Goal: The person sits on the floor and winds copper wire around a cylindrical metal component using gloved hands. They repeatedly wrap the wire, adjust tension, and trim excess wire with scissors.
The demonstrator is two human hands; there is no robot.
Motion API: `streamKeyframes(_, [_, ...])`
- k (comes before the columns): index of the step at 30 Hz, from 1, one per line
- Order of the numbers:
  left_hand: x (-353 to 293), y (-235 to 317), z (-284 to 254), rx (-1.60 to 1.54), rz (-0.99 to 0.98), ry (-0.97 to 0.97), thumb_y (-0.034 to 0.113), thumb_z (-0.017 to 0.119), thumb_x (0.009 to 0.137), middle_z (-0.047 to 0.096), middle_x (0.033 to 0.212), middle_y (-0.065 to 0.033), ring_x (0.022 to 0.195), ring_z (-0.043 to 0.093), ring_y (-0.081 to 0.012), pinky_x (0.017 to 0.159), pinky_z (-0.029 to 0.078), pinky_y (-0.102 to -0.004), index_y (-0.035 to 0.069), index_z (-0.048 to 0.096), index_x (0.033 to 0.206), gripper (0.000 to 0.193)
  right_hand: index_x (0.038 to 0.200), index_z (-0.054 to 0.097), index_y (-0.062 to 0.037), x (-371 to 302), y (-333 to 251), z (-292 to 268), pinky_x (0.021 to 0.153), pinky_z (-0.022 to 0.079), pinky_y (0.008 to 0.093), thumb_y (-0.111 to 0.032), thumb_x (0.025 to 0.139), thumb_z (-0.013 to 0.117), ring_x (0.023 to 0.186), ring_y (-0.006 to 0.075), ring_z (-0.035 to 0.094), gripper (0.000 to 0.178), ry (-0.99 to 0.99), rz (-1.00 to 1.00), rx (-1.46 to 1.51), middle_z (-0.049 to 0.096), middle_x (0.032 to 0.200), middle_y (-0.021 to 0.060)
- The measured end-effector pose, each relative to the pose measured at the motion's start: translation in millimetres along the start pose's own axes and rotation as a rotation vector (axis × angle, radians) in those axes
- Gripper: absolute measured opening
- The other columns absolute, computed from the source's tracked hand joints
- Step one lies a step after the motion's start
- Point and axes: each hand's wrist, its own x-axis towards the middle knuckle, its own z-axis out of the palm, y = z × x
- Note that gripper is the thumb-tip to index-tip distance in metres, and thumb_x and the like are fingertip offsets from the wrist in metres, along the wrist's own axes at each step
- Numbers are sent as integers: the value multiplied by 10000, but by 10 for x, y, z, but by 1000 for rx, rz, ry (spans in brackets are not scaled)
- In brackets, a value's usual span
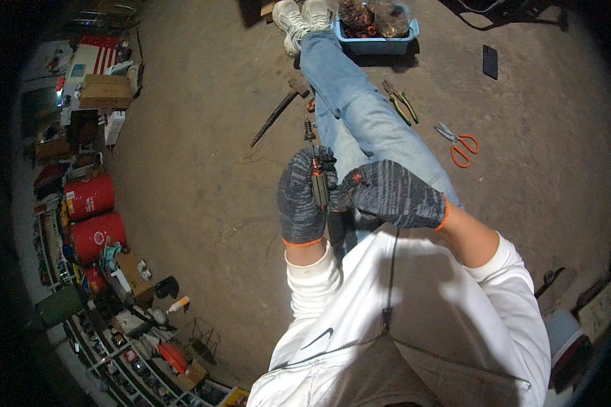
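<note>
My left hand [302,190], in a grey knitted glove with an orange cuff, is closed round a motor armature [320,186]. The armature has a dark ribbed core, copper windings and a thin shaft pointing away from me, with a worm-like or coiled piece [309,130] near its far end. My right hand [394,193], gloved alike, is closed with its fingertips against the near right side of the armature. What those fingers pinch is hidden. Some reddish copper-coloured strands [358,178] show on top of the right hand.
A hammer [278,114] lies left of my outstretched legs. To their right are pliers [400,103], orange-handled scissors [458,144] and a phone [490,62]. A blue basin [377,46] holds bagged copper scrap near my shoes. Red drums [98,237] and cluttered shelves line the left.
</note>
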Motion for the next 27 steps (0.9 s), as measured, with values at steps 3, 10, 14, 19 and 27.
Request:
streamKeyframes(3, [-22,-23,2,248,156,-74,83,603,788,609,864,-80,747,581,-162,646,469,-267,18,590,982,205,938,617,-116,0,49,-49,663,481,371,-176,734,554,754,278,599,222,67,31,159,604,865,98])
streamKeyframes(10, [-27,2,23,414,379,-154,18,635,772,613,920,-77,835,593,-168,722,482,-261,5,566,1038,275,923,606,-50,-30,24,-30,693,472,348,-114,714,606,767,272,590,219,358,164,367,602,856,115])
streamKeyframes(14, [-34,39,47,272,45,-144,33,605,807,608,912,-77,799,588,-173,704,481,-269,-1,585,986,184,936,586,-22,-45,72,-168,718,463,349,-66,716,578,773,289,578,225,431,164,151,590,847,120])
streamKeyframes(19, [85,32,84,757,701,-100,-32,564,740,596,889,-129,803,577,-265,696,459,-314,14,592,955,221,874,583,-45,-40,-40,-287,620,487,322,-82,707,569,706,259,596,171,305,55,78,602,844,97])
streamKeyframes(27, [113,-117,63,161,249,234,85,514,856,529,756,-37,650,505,-103,519,390,-205,52,545,852,46,766,556,-62,-138,-371,52,450,402,381,-147,768,524,534,224,538,91,40,-73,-257,536,675,94])
